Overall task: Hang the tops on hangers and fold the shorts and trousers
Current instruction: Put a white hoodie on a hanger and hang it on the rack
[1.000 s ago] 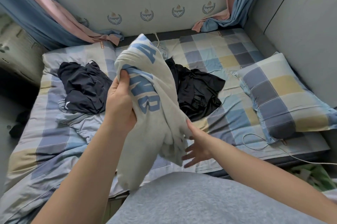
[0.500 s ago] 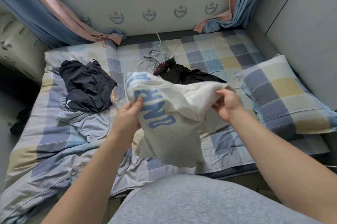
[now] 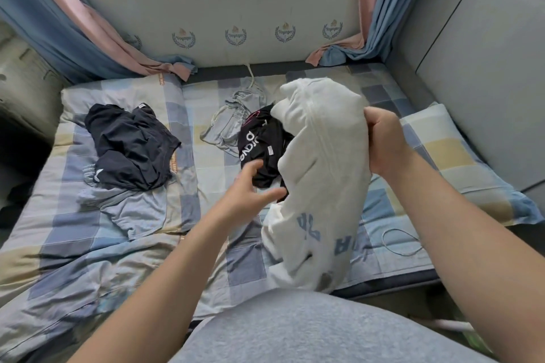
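I see a white top (image 3: 321, 173) held in the air, gripped by my right hand (image 3: 383, 141) in a bunched fold near its upper end. It hangs down crumpled, with a seam running along it and blue letters near the low end. Behind it, on the bed (image 3: 88, 244), a black top (image 3: 259, 141) with white letters lies in a heap, partly hidden by the white one. Just beyond that lie grey shorts (image 3: 233, 117), rumpled, their drawstring trailing toward the wall. Well to the left, a dark garment (image 3: 129, 144) is crumpled on top of a pale blue garment (image 3: 132, 212), which spreads out below it.
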Demonstrator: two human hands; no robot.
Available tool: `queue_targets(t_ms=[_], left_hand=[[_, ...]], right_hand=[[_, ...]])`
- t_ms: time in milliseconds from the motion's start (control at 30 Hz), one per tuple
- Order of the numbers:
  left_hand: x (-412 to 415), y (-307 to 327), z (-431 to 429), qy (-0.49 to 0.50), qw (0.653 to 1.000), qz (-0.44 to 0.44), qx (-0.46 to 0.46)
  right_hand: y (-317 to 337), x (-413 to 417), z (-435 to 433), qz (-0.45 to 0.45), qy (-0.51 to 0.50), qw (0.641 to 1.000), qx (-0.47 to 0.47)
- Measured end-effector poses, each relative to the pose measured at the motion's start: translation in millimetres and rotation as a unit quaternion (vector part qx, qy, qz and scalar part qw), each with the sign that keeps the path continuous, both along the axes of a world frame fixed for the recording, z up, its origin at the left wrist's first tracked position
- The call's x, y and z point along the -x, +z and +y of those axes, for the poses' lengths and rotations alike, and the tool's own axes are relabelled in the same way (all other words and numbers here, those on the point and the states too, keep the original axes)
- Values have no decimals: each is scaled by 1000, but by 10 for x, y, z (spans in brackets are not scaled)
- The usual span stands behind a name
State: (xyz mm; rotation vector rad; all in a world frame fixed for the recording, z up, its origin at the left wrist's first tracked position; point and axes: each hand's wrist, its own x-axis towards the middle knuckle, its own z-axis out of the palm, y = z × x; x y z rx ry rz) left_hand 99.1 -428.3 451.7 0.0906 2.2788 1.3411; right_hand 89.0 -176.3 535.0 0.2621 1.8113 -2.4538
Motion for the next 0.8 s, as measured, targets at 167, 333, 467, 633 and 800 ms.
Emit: queue_targets(t_ms=[167,333,467,633,800], left_hand=[[287,266,155,28,990,36,-131],[413,389,176,46,971,-24,-231],[453,516,61,70,971,59,-222],[273,590,127,-33,989,90,-117],[-5,478,398,3,979,143,-144]], right_hand=[[66,16,28,7,-1,1000,-31],[92,96,174,-5,-23,998,-51],[59,107,257,-8,-13,999,-51],[132,139,23,26,42,998,-50],[340,179,-267,42,70,997,-7]])
